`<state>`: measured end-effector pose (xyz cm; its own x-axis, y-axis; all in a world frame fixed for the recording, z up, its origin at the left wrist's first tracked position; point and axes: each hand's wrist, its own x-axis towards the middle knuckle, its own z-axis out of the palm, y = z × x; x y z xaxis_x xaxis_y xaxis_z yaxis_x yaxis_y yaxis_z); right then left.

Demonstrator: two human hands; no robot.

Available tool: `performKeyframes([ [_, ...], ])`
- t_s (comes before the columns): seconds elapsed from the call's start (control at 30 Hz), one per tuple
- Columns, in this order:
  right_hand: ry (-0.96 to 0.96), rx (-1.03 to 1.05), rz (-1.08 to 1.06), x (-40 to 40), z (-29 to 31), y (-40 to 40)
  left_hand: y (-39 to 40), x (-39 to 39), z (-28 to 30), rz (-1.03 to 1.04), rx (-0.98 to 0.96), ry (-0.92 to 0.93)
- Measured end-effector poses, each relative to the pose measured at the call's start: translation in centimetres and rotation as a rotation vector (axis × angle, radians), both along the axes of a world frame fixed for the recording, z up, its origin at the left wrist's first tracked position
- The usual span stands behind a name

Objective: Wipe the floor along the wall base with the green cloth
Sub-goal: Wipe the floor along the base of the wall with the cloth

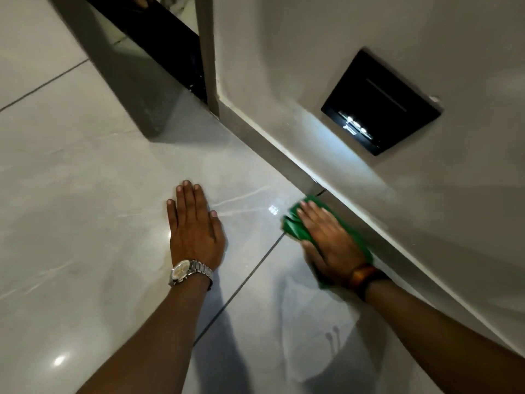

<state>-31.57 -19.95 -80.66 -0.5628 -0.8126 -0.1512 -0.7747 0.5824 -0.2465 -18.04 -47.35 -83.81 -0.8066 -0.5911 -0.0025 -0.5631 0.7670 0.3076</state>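
A green cloth (294, 227) lies bunched on the glossy tiled floor (85, 223), right against the grey wall base (272, 143). My right hand (326, 240) presses flat on top of it, fingers pointing along the skirting, and covers most of the cloth. My left hand (193, 226) rests palm down on the bare tile to the left, fingers together, with nothing in it. A silver watch is on my left wrist and a brown band on my right.
A black wall light (380, 103) is set low in the pale wall above the cloth and shines on the floor. A grey door frame (208, 52) and a dark doorway stand at the far end of the wall. Dark grout lines cross the tiles.
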Motion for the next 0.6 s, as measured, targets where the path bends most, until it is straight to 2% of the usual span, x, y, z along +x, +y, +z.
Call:
performKeyframes([
  [0.13,-0.014,-0.013,0.002,-1.4,0.0,-5.1,0.0,0.1,0.1,-0.011,-0.004,0.018],
  [0.27,0.056,0.029,-0.031,0.8,-0.2,0.9,0.0,-0.1,0.1,-0.008,-0.003,0.031],
  [0.4,0.011,0.083,-0.024,2.0,0.3,6.2,-0.1,-0.1,-0.1,-0.005,-0.022,0.007],
  [0.6,-0.014,-0.047,0.028,-1.5,-0.4,-4.2,-0.1,0.1,-0.9,0.003,-0.063,0.046],
])
